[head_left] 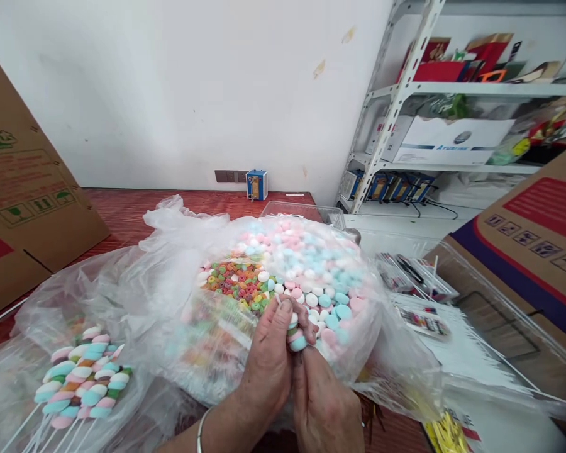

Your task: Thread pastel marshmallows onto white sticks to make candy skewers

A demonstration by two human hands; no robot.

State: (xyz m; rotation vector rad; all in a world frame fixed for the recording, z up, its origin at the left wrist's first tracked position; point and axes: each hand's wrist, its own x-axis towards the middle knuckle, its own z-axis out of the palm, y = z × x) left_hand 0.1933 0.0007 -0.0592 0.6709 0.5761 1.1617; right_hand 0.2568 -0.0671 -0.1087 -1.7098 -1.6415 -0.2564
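Observation:
My left hand and my right hand meet at the bottom middle, both closed around a short stack of pastel marshmallow candies on a thin white stick. They work right in front of a large clear plastic bag heaped with pink, blue and white marshmallow discs. Beside those lie colourful ring-shaped candies. At the lower left, several finished candy skewers lie in another clear bag.
A red wooden table carries the bags. Cardboard boxes stand at the left and right. A clear plastic tray sits behind the bag. A metal shelf rack with boxes stands at the back right. A small blue box sits by the wall.

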